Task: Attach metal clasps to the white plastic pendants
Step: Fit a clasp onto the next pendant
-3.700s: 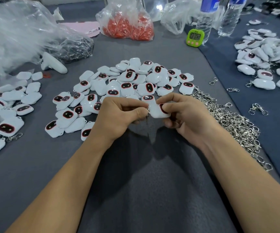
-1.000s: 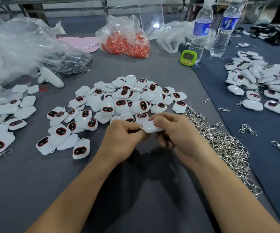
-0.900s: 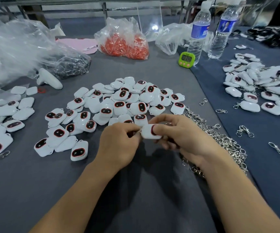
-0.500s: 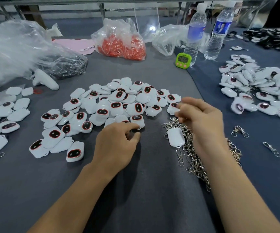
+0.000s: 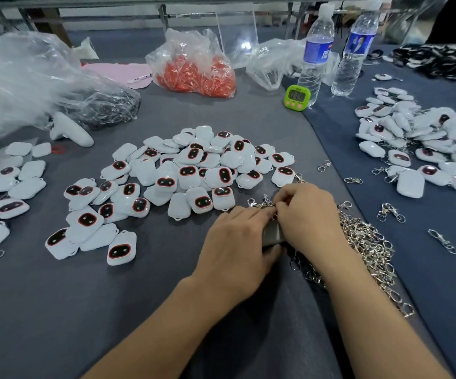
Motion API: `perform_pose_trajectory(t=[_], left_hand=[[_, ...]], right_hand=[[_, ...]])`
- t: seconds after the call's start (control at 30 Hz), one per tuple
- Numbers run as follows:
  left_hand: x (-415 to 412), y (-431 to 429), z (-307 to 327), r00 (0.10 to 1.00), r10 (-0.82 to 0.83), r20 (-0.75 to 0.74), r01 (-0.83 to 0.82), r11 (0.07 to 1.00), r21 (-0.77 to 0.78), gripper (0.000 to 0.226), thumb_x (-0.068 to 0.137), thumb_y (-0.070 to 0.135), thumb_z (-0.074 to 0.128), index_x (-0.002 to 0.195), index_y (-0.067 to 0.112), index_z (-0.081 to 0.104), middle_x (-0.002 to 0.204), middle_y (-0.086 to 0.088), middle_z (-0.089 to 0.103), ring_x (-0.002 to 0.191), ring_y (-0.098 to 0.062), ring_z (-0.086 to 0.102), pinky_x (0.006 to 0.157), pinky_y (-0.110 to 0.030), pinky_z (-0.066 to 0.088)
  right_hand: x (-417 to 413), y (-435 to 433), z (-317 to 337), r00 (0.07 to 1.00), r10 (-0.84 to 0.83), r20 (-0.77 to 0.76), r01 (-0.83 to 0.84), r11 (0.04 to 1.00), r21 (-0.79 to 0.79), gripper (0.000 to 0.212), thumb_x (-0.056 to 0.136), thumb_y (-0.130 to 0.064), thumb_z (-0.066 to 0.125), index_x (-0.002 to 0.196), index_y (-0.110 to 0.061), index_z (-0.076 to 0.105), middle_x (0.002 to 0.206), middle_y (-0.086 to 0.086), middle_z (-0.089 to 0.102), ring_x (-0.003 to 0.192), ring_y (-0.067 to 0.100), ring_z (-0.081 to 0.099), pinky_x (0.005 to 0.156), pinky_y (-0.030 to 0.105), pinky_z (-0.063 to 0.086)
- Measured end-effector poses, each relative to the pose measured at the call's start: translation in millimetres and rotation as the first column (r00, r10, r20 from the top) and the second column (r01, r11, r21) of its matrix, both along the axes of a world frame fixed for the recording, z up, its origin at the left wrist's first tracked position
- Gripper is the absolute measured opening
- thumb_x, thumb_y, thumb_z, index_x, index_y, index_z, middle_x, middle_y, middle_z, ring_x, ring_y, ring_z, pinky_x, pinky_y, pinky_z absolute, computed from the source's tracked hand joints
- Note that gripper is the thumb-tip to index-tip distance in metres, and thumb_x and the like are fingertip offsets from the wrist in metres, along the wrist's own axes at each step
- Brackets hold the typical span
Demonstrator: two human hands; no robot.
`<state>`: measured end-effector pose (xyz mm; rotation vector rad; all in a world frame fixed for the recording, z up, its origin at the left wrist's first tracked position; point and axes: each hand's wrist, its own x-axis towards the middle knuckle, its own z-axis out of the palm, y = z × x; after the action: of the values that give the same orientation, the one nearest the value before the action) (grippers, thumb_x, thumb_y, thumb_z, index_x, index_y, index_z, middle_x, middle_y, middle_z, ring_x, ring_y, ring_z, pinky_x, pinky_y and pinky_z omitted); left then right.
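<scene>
Left hand (image 5: 237,243) holds pendant (image 5: 273,236), right hand (image 5: 307,214) pinches clasps (image 5: 261,204) (fingertips touching)

We've got two bare hands in shot, left hand (image 5: 237,242) and right hand (image 5: 309,214). It's mostly the backs we see, with knuckle ridges and wrist creases readable. Left forearm (image 5: 153,324) and right forearm (image 5: 372,310) are bare along the whole visible run, wrist to bottom frame edge, and the wide-angle lens fattens both toward that edge. We can't read the nails because the fingertips are mostly hidden, and any clothing sits outside the frame, so we can't tell what's worn.
</scene>
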<state>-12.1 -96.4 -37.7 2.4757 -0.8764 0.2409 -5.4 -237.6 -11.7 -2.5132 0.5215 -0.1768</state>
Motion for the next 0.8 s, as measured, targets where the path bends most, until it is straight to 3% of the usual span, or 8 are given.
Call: perform_pose_trajectory(t=[0.13,0.2,0.27,0.37,0.47,0.53,0.63,0.8], left_hand=[[8.1,11.4,-0.4,0.993,0.032,-0.110,-0.044,0.992,-0.115,0.049,0.086,0.038,0.074,0.132,0.028,0.060,0.121,0.010,0.064,0.110,-0.007,0.050,0.093,-0.012,0.031],[9.9,18.7,0.0,0.989,0.091,-0.121,-0.108,0.984,-0.145,0.050,0.082,0.030,0.077,0.130,0.027,0.062,0.120,0.011,0.059,0.109,-0.007,0.050,0.092,-0.011,0.031],[12.0,27.3,1.7,0.976,0.117,-0.182,-0.154,0.966,-0.205,0.048,0.078,0.020,0.080,0.123,0.029,0.066,0.113,0.015,0.054,0.101,-0.002,0.053,0.088,-0.007,0.035],[14.8,36.5,6.4,0.945,0.199,-0.259,-0.279,0.904,-0.324,0.034,0.074,0.010,0.079,0.096,0.035,0.070,0.094,0.019,0.061,0.088,0.004,0.057,0.075,-0.002,0.037],[19.9,41.0,11.6,0.840,0.213,-0.499,-0.486,0.705,-0.517,0.026,0.065,0.009,0.077,0.077,0.027,0.063,0.077,0.013,0.068,0.068,0.001,0.061,0.063,-0.015,0.051],[23.9,43.5,14.0,0.797,0.134,-0.589,-0.535,0.608,-0.586,0.022,0.058,0.010,0.071,0.073,0.022,0.062,0.074,0.000,0.068,0.066,-0.010,0.061,0.060,-0.031,0.056],[26.5,48.3,15.9,0.819,0.133,-0.558,-0.501,0.640,-0.582,0.019,0.058,0.017,0.069,0.075,0.025,0.067,0.072,0.006,0.069,0.064,-0.008,0.062,0.058,-0.024,0.052],[26.8,51.6,15.0,0.818,0.067,-0.572,-0.420,0.748,-0.513,0.023,0.075,0.010,0.079,0.087,0.029,0.081,0.086,0.009,0.078,0.085,-0.010,0.074,0.085,-0.034,0.059]], right_hand=[[-0.9,3.5,-3.3,0.997,0.038,0.061,-0.042,0.997,0.059,0.013,0.089,-0.018,0.067,0.080,-0.026,0.073,0.088,-0.003,0.074,0.087,0.023,0.067,0.080,0.033,0.052],[-1.8,4.8,-5.1,0.993,-0.010,0.115,0.005,0.999,0.038,0.014,0.090,-0.019,0.063,0.082,-0.026,0.072,0.084,-0.004,0.073,0.085,0.025,0.066,0.078,0.037,0.053],[-2.0,4.6,-5.9,0.977,-0.045,0.210,0.040,0.999,0.032,0.018,0.091,-0.017,0.060,0.078,-0.026,0.069,0.078,-0.008,0.066,0.085,0.025,0.061,0.073,0.034,0.046],[-2.0,8.6,-5.4,0.935,0.007,0.353,-0.060,0.988,0.141,0.020,0.090,-0.010,0.065,0.077,-0.024,0.070,0.080,-0.015,0.058,0.083,0.013,0.051,0.073,0.023,0.032],[-4.4,24.8,-4.5,0.944,0.074,0.322,-0.233,0.840,0.490,0.017,0.090,-0.006,0.069,0.081,-0.021,0.072,0.066,-0.010,0.067,0.058,0.002,0.053,0.060,0.019,0.040],[-6.6,38.1,-7.8,0.951,0.143,0.275,-0.285,0.751,0.596,0.015,0.090,-0.006,0.070,0.085,-0.020,0.072,0.065,-0.002,0.072,0.052,0.008,0.055,0.055,0.027,0.045],[-8.6,53.2,-13.0,0.959,0.170,0.227,-0.282,0.655,0.701,0.015,0.093,-0.006,0.067,0.092,-0.020,0.072,0.066,0.009,0.073,0.047,0.017,0.056,0.046,0.028,0.046],[-5.2,55.8,-14.5,0.970,0.076,0.230,-0.231,0.567,0.790,0.024,0.096,0.001,0.055,0.103,-0.014,0.072,0.062,0.012,0.068,0.053,0.022,0.058,0.054,0.034,0.050]])
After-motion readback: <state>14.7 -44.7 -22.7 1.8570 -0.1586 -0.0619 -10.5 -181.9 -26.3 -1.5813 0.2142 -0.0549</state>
